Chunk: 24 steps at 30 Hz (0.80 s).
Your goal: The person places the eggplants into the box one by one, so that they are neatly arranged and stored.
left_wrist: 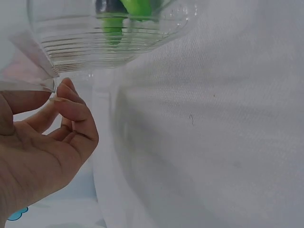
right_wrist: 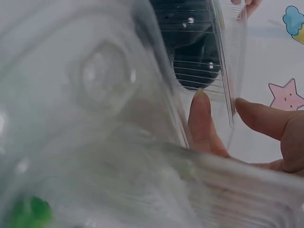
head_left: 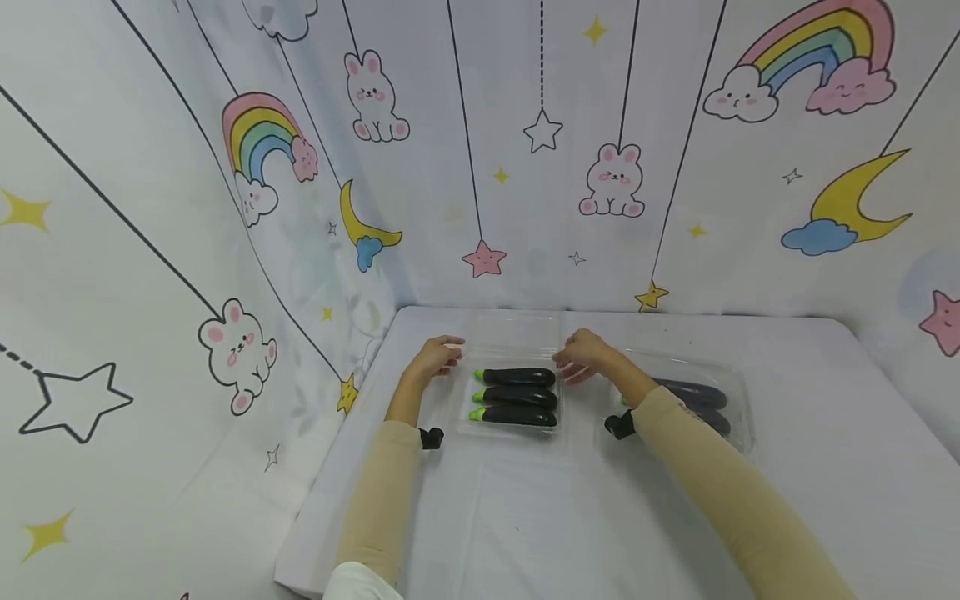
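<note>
A clear plastic box (head_left: 459, 417) stands at the middle of the table, with three dark eggplants (head_left: 517, 397) side by side in it, green ends to the left. Its clear flap (head_left: 517, 323) extends toward the back wall. At the box's far left corner, my left hand (head_left: 438, 357) pinches the clear plastic edge between thumb and fingertips, as the left wrist view shows. My right hand (head_left: 587, 353) is at the far right corner. The right wrist view has its thumb (right_wrist: 263, 118) and a finger (right_wrist: 200, 116) on either side of the box's rim.
To the right, partly under the right forearm, a second clear plastic box (head_left: 742, 417) contains dark eggplants (head_left: 697, 393). A white cloth covers the table (head_left: 510, 517). Patterned fabric walls (head_left: 420, 192) rise behind and at left.
</note>
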{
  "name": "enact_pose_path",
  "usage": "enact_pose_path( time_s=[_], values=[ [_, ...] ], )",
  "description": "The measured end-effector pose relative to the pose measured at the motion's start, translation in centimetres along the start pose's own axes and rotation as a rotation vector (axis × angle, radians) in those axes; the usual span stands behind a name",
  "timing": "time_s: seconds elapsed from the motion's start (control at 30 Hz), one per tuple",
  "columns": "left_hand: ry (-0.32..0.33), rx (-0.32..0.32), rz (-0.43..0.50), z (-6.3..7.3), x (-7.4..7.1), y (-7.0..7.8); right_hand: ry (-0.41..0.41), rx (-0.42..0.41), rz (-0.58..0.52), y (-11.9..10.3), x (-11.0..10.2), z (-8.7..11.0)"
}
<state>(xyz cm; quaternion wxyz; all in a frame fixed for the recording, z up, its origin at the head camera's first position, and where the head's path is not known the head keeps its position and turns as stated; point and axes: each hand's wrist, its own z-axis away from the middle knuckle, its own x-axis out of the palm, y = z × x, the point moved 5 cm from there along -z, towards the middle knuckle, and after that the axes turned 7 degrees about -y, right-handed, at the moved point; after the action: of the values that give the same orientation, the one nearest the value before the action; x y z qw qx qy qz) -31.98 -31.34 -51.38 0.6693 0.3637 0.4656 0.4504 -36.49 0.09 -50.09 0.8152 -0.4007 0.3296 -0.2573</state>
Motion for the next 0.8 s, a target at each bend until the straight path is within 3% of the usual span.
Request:
enact_pose_path(
  time_s=[0.23,0.43,0.8],
  values=[
    [0.028,0.01,0.028,-0.06,-0.15,-0.18,-0.017,0.004,-0.04,0.17,-0.33,-0.22],
    [0.054,0.032,0.039,-0.1,-0.14,-0.1,0.034,-0.05,-0.128,-0.01,-0.66,-0.24],
    [0.073,0.055,0.073,-0.23,-0.08,-0.02,0.138,-0.096,-0.053,-0.36,-0.89,-0.16]
  ],
)
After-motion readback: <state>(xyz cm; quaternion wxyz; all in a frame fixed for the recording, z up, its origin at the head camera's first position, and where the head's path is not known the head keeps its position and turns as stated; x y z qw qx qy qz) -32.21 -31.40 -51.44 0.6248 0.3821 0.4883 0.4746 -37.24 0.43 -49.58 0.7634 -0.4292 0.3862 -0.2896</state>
